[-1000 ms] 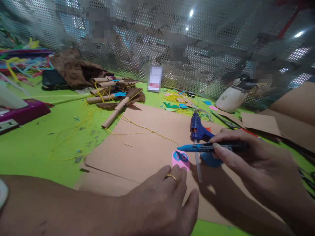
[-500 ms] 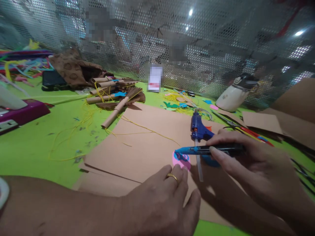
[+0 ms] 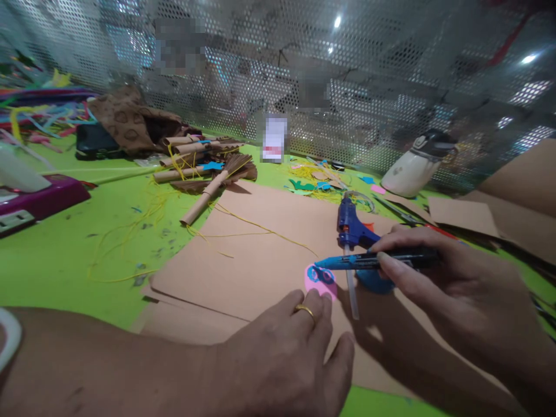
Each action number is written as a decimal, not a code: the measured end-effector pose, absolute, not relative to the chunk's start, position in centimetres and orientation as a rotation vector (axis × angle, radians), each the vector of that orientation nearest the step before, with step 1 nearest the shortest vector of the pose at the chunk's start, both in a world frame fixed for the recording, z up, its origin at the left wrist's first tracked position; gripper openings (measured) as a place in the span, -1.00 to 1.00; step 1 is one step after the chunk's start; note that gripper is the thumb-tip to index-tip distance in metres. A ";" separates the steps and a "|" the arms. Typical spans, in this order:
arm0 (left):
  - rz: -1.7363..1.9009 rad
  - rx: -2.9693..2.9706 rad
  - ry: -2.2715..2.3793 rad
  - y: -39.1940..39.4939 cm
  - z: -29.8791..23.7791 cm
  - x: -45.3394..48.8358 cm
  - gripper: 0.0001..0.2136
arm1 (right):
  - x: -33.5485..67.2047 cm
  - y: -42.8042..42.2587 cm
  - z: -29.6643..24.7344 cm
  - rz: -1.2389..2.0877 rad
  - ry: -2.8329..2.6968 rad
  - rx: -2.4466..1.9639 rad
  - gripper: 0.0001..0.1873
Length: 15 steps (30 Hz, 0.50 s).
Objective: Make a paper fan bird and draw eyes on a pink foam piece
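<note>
A small pink paper disc [image 3: 326,286] with blue ring-shaped marks lies on a brown paper sheet [image 3: 243,255]. My left hand [image 3: 291,353], with a gold ring on one finger, lies flat with fingertips pressing the disc's lower edge. Between thumb and fingers my right hand [image 3: 443,289] grips a blue marker [image 3: 369,262] with a black barrel. Its tip is at the upper part of the disc; I cannot tell if it touches. Just behind the marker a blue glue gun [image 3: 351,225] lies on the paper, its clear glue stick [image 3: 353,298] pointing toward me.
Rolled brown paper pieces [image 3: 206,197] with yellow string lie at the back left. A purple power strip [image 3: 52,194] is at the far left. A white jug [image 3: 406,168] and brown card pieces [image 3: 463,215] stand at the right. Perforated mesh [image 3: 243,69] rises behind the table.
My right hand has shifted slightly right with the marker, its tip moving from the left ring mark toward the middle top of the disc. The left hand stays put.
</note>
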<state>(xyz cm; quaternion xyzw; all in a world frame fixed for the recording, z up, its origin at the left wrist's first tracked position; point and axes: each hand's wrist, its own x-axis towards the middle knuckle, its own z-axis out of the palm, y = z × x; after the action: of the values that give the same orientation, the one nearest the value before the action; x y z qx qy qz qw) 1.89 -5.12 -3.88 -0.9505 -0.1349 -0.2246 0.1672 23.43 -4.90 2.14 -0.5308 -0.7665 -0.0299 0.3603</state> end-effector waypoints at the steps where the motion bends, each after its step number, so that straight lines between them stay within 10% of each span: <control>1: -0.632 -2.709 -0.387 -5.1 -3.9 1.9 -0.71 | 23.4 -4.9 2.1 -0.077 -1.971 -1.365 -0.91; 15: -0.637 -2.695 -0.380 -5.2 -3.8 1.8 -0.70 | 23.4 -4.9 2.6 -0.072 -1.998 -1.366 -0.94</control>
<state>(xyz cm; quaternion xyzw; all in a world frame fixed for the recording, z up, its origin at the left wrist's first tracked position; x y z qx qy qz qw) 1.84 -5.18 -3.80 -0.9497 -0.1340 -0.2244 0.1722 23.40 -4.85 2.58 -0.5279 -0.7723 -0.0280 0.3524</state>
